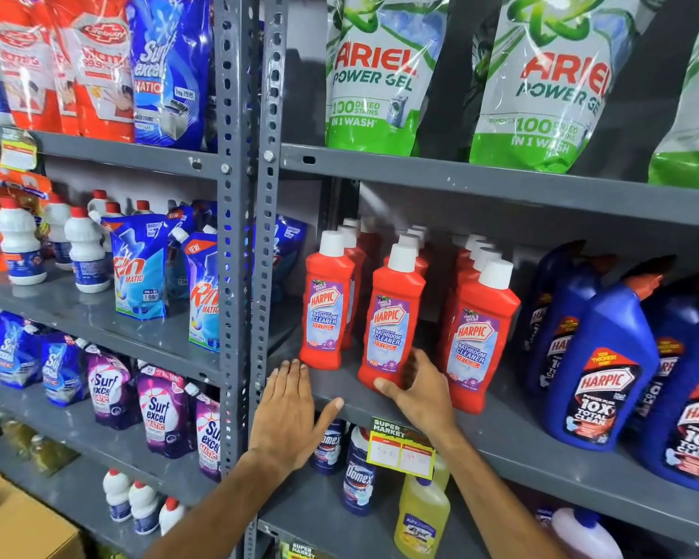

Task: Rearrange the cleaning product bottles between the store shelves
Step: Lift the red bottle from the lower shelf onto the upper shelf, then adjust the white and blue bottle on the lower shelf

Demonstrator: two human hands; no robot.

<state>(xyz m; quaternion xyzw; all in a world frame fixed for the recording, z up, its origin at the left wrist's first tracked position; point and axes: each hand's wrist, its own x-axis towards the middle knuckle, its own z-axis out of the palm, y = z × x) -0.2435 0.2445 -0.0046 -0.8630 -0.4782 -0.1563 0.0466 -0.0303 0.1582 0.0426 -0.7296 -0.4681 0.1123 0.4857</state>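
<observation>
Three rows of red Harpic bathroom cleaner bottles with white caps stand on the grey middle shelf (501,433) of the right-hand rack. My right hand (418,391) curls around the base of the front bottle of the middle row (392,316), thumb on its lower left corner. The left row's front bottle (327,300) and the right row's front bottle (479,340) stand upright beside it. My left hand (289,413) lies flat and open on the shelf's front edge, fingertips just short of the left bottle, holding nothing.
Blue Harpic bottles (598,369) crowd the same shelf to the right. Ariel pouches (374,74) hang over the shelf above. Domex bottles (358,478) and a yellow bottle (420,514) stand below, behind a price tag (400,447). Grey uprights (251,236) divide the racks; the left rack holds pouches and white bottles.
</observation>
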